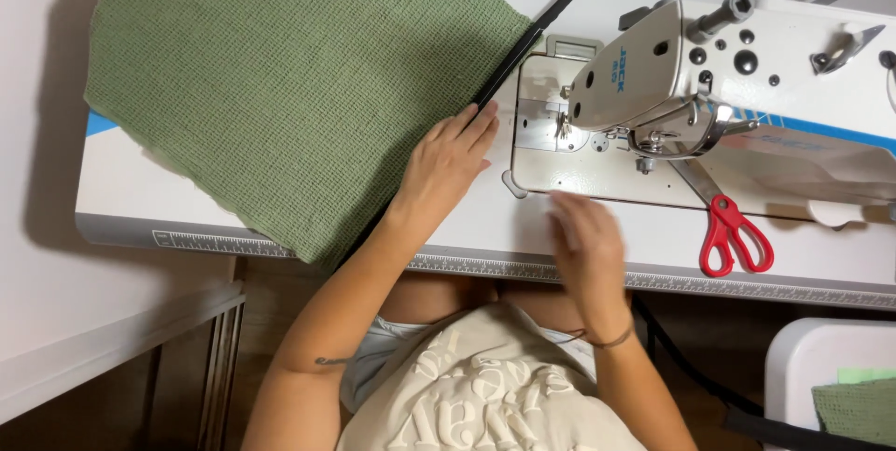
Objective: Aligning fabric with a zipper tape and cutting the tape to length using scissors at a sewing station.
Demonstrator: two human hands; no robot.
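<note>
Green waffle-weave fabric (299, 87) is lying flat left of the needle, black zipper tape (523, 45) along its edge; my left hand (448, 166) is pressing it, fingers flat, grasping nothing; my right hand (586, 246) is blurring, grip unclear; the tape could be slipping askew near the presser foot (563, 124), I reckon.

Green waffle fabric (289, 77) flat, black zipper (523, 49) along edge.

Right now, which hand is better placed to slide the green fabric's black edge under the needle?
Left hand: it rests flat on the green fabric beside the black strip. Right hand is blurred, off the cloth.
</note>
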